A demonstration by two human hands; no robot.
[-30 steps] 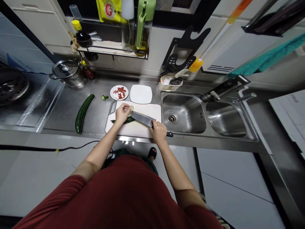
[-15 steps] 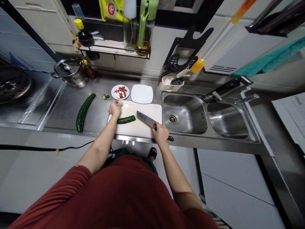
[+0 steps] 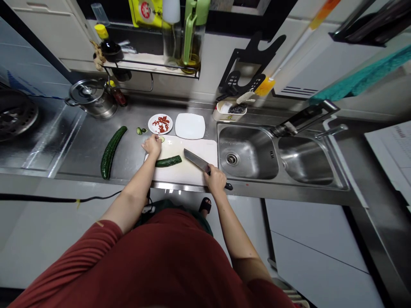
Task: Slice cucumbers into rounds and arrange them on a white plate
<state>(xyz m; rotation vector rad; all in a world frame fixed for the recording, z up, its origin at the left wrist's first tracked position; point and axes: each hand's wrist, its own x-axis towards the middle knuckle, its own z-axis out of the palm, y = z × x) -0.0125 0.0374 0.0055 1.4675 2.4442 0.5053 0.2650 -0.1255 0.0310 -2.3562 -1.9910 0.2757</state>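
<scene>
The right hand (image 3: 215,177) is closed round the handle of the big knife (image 3: 197,161), over the right side of the white board (image 3: 189,171). The left hand (image 3: 152,146) is partly curled at the board's top left corner, fingers at a thin green slice (image 3: 161,139). The cut cucumber (image 3: 168,161) lies on the board, between the left arm and the blade

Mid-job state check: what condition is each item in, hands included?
Left hand: fingers at the slice, grip unclear
Right hand: closed on knife
Knife: held, blade bare
Cucumber on the board: right end cut, left end hidden
Slice: cut off
Cucumber on the counter: looks whole
Small plate: holding chopped red pieces
Pot: lid on
Yellow-capped bottle: capped
</scene>
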